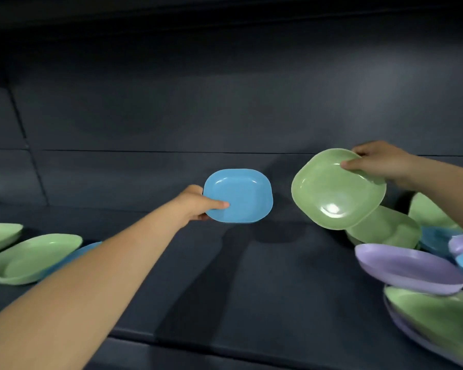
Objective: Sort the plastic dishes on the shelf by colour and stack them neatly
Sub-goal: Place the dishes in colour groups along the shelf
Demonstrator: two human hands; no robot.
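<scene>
Nearest the camera, at the lower right of the frame, a green dish [438, 319] lies on a purple one whose rim only just shows beneath it. Just above them a purple dish [409, 268] sits tilted among more blue and green dishes in a mixed heap at the right edge. At the lower left, a wide green dish [32, 259] overlaps a blue dish [83, 252], with another green dish [0, 236] beyond it.

The dark shelf [251, 276] is bare across its middle. There the left hand [198, 202] pinches the near edge of a blue dish [239, 196], thumb on the inner face and fingers underneath, holding it roughly level low over the shelf. Further right, the right hand [377, 162] grips the far rim of a green dish [337, 189], tipped toward the camera and raised above another green dish [385, 228] on the heap.

The sorting looks early: colours are mixed on both sides and no tidy single-colour stack shows. The next move probably calls for setting each held dish flat to start or join its own colour pile, square with whatever lies below.

No brand, label or writing is readable anywhere.
</scene>
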